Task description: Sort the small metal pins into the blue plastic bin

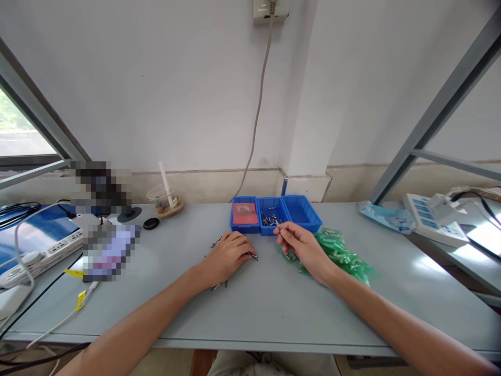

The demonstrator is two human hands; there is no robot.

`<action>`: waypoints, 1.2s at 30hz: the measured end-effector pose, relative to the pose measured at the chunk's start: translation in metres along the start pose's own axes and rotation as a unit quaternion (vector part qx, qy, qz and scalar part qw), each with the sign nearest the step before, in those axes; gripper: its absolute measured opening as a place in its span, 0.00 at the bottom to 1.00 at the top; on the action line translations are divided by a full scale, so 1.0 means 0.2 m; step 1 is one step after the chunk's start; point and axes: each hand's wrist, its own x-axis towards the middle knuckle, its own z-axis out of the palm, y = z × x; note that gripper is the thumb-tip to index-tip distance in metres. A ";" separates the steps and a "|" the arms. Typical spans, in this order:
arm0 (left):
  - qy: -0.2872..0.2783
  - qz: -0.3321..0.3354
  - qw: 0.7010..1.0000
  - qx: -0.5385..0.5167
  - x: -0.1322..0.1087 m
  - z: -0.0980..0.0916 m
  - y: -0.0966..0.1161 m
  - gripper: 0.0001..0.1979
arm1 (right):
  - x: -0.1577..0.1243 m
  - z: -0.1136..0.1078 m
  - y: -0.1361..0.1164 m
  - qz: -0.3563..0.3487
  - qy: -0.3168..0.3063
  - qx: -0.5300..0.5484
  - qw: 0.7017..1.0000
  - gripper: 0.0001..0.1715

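My left hand [229,257] rests palm down on the grey table, fingers curled. A small dark metal pin [253,256] pokes out at its fingertips, and similar loose pins [216,286] lie around and partly beneath the hand. Thumb and fingers of my right hand [300,245] pinch a small, thin metal piece [278,225], just in front of the middle blue bin [270,231]. That bin holds several metal pins [271,217]. Green plastic bags [344,256] lie beside and partly behind my right wrist; what they contain is too small to tell.
Adjoining blue bins stand at the wall: the left bin [246,228] holds a red packet [245,213]; the right bin [301,209] is at the other end. A black round lid [151,223], a cup [158,194] and power strips [58,249] are leftward. A blue packet [387,216] lies right.
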 end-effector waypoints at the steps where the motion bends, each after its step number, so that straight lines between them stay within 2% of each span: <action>1: -0.001 0.000 1.000 -0.004 0.00 0.00 0.00 0.07 | 0.00 0.00 0.00 0.001 -0.001 -0.001 1.000 0.17; 6: 0.004 0.002 1.000 -0.014 -0.01 0.01 0.00 0.08 | -0.01 0.01 -0.02 0.001 0.022 0.006 1.000 0.16; 13: 0.035 0.020 0.999 -0.028 0.01 -0.01 0.01 0.10 | -0.02 0.01 -0.05 -0.019 0.074 -0.030 0.997 0.20; 16: 0.043 0.020 0.999 -0.024 0.00 -0.01 0.00 0.10 | -0.03 0.02 -0.05 -0.019 0.070 -0.045 0.996 0.22; 22: 0.048 0.016 0.999 -0.019 -0.01 -0.01 -0.01 0.10 | -0.03 0.02 -0.06 0.040 0.050 -0.014 0.998 0.26; 26: 0.057 0.019 0.998 -0.019 0.00 -0.01 0.00 0.10 | 0.00 0.02 -0.03 0.018 0.048 -0.015 0.999 0.24; 30: 0.067 0.015 0.997 -0.021 0.00 -0.01 0.01 0.08 | -0.01 0.03 0.00 -0.043 0.011 -0.123 0.991 0.21; 33: 0.073 0.014 0.997 -0.030 0.00 -0.01 0.01 0.09 | -0.03 0.05 0.02 -0.106 -0.045 -0.256 0.960 0.12; 36: 0.079 0.022 0.996 -0.041 0.00 0.00 0.02 0.08 | -0.06 0.07 0.03 -0.153 -0.101 -0.329 0.926 0.08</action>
